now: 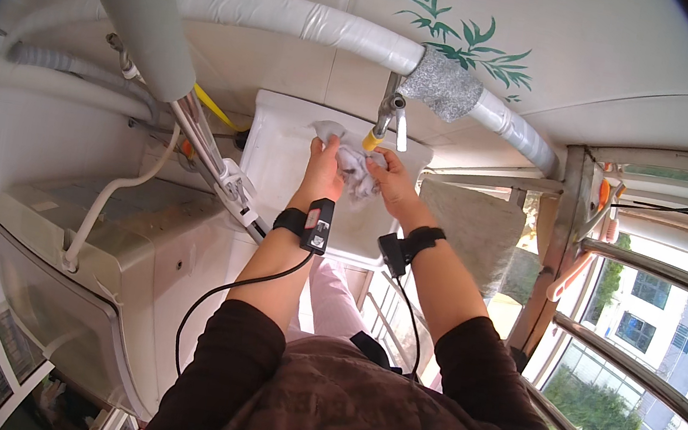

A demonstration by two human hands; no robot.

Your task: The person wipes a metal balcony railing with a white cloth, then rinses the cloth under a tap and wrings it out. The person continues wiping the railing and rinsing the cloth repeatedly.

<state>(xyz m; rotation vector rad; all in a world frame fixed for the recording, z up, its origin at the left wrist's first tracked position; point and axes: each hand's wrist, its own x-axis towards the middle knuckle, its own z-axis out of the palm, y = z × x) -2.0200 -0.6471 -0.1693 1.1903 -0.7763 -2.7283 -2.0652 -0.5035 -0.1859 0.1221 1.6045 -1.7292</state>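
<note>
Over a white sink point(363, 234), a crumpled white cloth point(356, 174) with greyish patches is stretched between my hands. My left hand point(323, 173) has its fingers closed on the cloth's left part, thumb on top. The right side is pinched by my right hand point(397, 189), whose lower fingers are partly hidden. Just above the cloth hangs a metal tap point(388, 114) with a yellow nozzle point(371, 141) and a white lever point(401, 133). Whether water runs from it I cannot make out.
A washing machine point(150, 249) with a pale hose stands left of the sink. A thick grey pole point(140, 6) slants down from the upper left. Wrapped white pipe point(301, 17) crosses behind the tap. On the right are a pale slab point(469, 233) and a railed window point(630, 370).
</note>
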